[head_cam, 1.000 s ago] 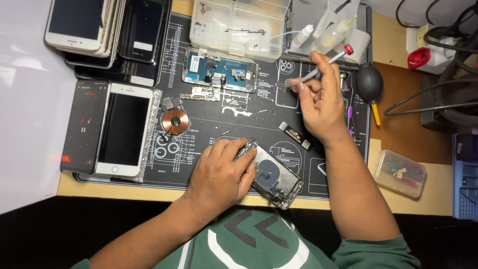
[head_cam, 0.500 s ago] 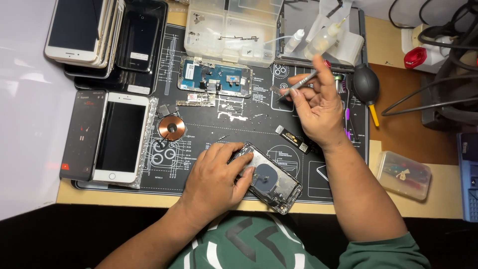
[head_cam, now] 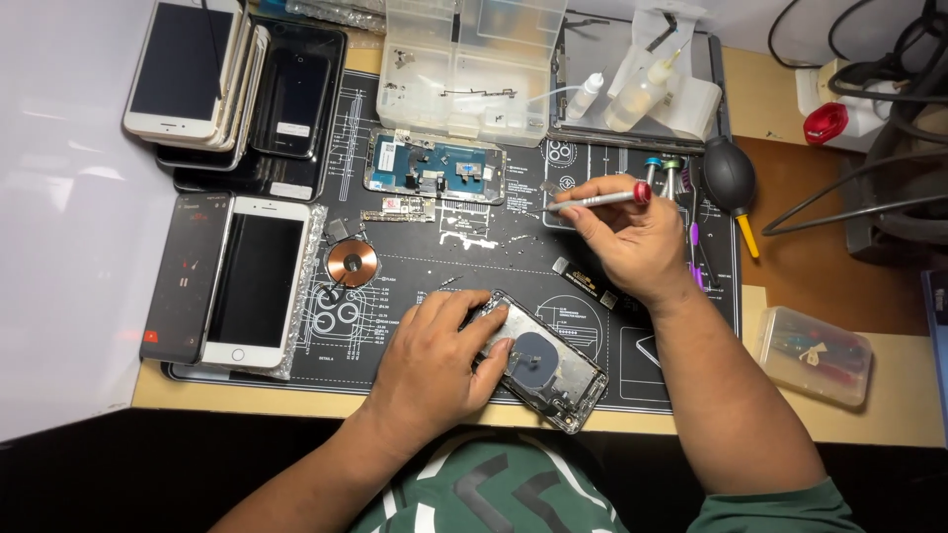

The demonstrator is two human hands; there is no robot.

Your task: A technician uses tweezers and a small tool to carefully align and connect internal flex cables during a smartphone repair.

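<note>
An opened phone body [head_cam: 549, 371] with bare internals lies at the near edge of a black repair mat [head_cam: 474, 266]. My left hand [head_cam: 434, 370] rests on its left end and holds it down. My right hand [head_cam: 632, 237] hovers above the mat to the right, gripping a slim silver screwdriver [head_cam: 592, 201] with a red cap, tip pointing left. A detached phone frame with blue parts [head_cam: 434, 164] lies farther back. A copper charging coil [head_cam: 353, 263] sits left of centre.
Stacked phones [head_cam: 212, 79] and a white phone [head_cam: 255, 281] beside a dark one [head_cam: 185, 276] fill the left. A clear parts box [head_cam: 474, 64], small bottles [head_cam: 642, 94], a black air blower [head_cam: 729, 178] and a small plastic box [head_cam: 815, 353] stand behind and right.
My right hand has come down and left with the screwdriver, turning it nearly level. My left hand stays on the phone body.
</note>
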